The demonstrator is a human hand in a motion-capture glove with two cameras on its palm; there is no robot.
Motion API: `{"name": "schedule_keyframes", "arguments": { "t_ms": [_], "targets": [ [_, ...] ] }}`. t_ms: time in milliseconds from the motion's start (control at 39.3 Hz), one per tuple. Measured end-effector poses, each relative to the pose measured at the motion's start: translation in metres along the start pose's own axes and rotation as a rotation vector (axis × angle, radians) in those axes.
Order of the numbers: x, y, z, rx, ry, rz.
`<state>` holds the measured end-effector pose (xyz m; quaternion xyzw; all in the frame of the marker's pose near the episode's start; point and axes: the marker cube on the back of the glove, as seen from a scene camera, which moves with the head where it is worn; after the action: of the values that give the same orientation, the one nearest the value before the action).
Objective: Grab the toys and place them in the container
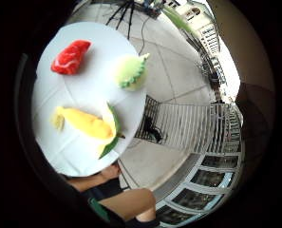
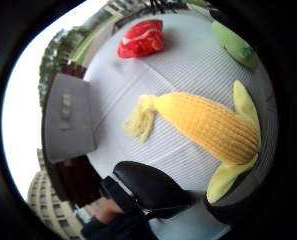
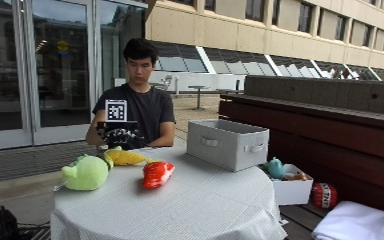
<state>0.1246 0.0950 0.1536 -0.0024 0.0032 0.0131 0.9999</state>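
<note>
Outside view: the gloved right hand (image 3: 121, 136) hovers over the toy corn (image 3: 127, 157) at the desk's (image 3: 179, 210) far left edge, holding nothing; how far its fingers are curled cannot be told. The red toy (image 3: 157, 174) and green toy (image 3: 85, 173) lie nearer. The grey container (image 3: 226, 143) stands right. Only the thumb-side view shows the corn's pale tassel (image 2: 139, 120).

I see soft, even daylight outdoors, with no hard shadows. The toys cast only faint shade on the pale surface (image 3: 198, 205). Sky burns out white at the rim of both palm views, and a dark ring frames them. Straight lines of the buildings bend strongly toward those edges. The corn toy (image 2: 208, 125) looks slightly soft up close. The glass doors (image 3: 39, 65) carry dim reflections.
</note>
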Motion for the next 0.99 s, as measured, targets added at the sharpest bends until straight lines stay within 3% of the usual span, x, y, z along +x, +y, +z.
{"name": "schedule_keyframes", "arguments": {
  "t_ms": [102, 178, 305, 381, 458, 814, 992],
  "targets": [
    [0.010, -0.002, 0.052, 0.096, -0.029, 0.019],
    [0.013, 0.011, 0.061, -0.087, -0.035, 0.005],
    [0.015, 0.011, 0.084, -0.051, -0.030, 0.015],
    [0.017, 0.025, 0.086, -0.237, -0.021, -0.013],
    [0.019, 0.029, 0.092, -0.293, -0.005, -0.010],
    [0.021, 0.025, 0.101, -0.233, -0.037, 0.050],
    [0.020, 0.020, 0.093, -0.074, -0.040, 0.018]
  ]
}}
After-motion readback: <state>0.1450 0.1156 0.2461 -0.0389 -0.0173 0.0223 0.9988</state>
